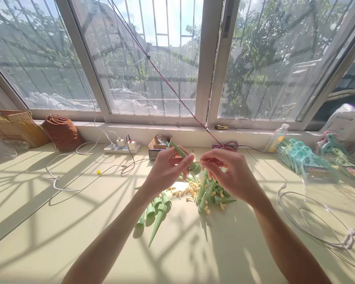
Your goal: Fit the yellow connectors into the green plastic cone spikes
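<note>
Over the middle of the table, my left hand (165, 167) is closed around a green plastic cone (179, 150), its pointed end up and to the left, its wide end toward my right hand. My right hand (231, 170) pinches a small yellow piece (198, 162), mostly hidden by the fingertips, close to the cone's wide end. Below the hands lies a pile of small yellow plastic pieces (191, 190). Several loose green cones (158, 221) rest at its left, and more green cones (203, 197) are heaped at its right, with yellow pieces among them.
Behind the hands stands a small open box (154, 152). A power strip (122, 149) with cables and a brown drawstring bag (61, 132) are at the back left. On the right are a clear bottle (278, 138), teal plastic items (304, 156) and a coiled white cable (313, 228).
</note>
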`<control>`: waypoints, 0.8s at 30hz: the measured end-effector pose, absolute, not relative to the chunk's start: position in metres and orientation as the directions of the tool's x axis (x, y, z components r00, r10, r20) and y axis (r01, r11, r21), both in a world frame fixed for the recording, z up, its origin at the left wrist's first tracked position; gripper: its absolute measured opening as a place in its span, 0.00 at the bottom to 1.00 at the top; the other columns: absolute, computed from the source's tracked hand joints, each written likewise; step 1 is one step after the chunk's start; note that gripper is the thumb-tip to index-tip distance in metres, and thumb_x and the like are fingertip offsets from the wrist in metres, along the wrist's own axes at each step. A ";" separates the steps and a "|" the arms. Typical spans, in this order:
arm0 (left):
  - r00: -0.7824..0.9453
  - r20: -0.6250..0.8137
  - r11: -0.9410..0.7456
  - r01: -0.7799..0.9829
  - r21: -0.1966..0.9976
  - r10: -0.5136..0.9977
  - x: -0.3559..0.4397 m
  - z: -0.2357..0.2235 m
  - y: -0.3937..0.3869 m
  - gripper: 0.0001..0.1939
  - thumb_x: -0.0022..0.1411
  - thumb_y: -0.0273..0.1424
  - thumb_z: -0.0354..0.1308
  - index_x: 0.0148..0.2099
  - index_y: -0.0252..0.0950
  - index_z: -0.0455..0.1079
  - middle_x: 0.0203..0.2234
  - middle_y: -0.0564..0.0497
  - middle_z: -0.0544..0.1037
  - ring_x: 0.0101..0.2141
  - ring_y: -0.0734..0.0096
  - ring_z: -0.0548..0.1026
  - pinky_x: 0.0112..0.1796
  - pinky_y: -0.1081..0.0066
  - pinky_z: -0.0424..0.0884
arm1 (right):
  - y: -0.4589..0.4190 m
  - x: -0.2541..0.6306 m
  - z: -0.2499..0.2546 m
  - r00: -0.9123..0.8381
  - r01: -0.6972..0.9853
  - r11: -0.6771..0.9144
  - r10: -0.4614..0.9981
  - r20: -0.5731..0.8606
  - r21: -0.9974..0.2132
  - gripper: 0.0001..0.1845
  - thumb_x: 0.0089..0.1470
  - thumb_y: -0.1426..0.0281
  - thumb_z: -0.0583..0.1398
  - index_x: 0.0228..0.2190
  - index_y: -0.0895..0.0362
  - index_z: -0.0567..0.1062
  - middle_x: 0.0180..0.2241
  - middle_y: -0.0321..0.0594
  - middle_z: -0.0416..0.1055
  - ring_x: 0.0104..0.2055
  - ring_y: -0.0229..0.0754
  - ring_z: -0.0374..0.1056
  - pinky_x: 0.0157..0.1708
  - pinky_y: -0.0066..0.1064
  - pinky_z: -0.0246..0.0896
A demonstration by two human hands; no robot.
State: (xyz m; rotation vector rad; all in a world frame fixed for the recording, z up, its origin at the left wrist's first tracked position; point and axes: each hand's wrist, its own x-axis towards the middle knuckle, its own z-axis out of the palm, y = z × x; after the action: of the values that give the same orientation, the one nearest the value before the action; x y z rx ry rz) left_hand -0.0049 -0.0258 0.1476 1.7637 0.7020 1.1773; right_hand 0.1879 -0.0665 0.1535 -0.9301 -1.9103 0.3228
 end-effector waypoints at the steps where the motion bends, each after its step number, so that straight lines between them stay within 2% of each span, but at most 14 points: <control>1: 0.393 0.424 -0.457 -0.013 0.890 0.816 -0.005 0.148 -0.026 0.11 0.60 0.36 0.65 0.35 0.33 0.70 0.24 0.53 0.71 0.22 0.74 0.73 0.21 0.74 0.72 | -0.067 0.188 0.154 -0.259 0.473 0.678 0.718 0.646 -0.563 0.06 0.62 0.72 0.59 0.33 0.57 0.76 0.26 0.35 0.72 0.26 0.34 0.67 0.29 0.25 0.63; 10: 0.394 0.405 -0.439 -0.003 0.898 0.825 -0.004 0.150 -0.033 0.11 0.58 0.35 0.66 0.35 0.33 0.72 0.23 0.53 0.72 0.22 0.73 0.74 0.21 0.74 0.73 | -0.069 0.188 0.156 -0.286 0.482 0.681 0.717 0.636 -0.552 0.10 0.63 0.70 0.58 0.31 0.58 0.77 0.25 0.36 0.70 0.25 0.34 0.63 0.27 0.25 0.61; 24: 0.397 0.367 -0.427 0.071 0.902 0.841 -0.008 0.149 -0.033 0.11 0.60 0.37 0.65 0.36 0.35 0.70 0.22 0.53 0.73 0.20 0.73 0.74 0.21 0.74 0.71 | -0.068 0.188 0.157 -0.288 0.514 0.679 0.712 0.640 -0.524 0.11 0.63 0.70 0.58 0.31 0.58 0.78 0.26 0.36 0.72 0.27 0.35 0.66 0.27 0.25 0.60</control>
State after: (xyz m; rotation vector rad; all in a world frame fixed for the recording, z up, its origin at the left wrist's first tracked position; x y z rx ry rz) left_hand -0.0078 -0.0329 0.1487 1.7867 0.7938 1.1162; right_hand 0.1877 -0.0685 0.1565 -0.9512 -1.9612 0.2682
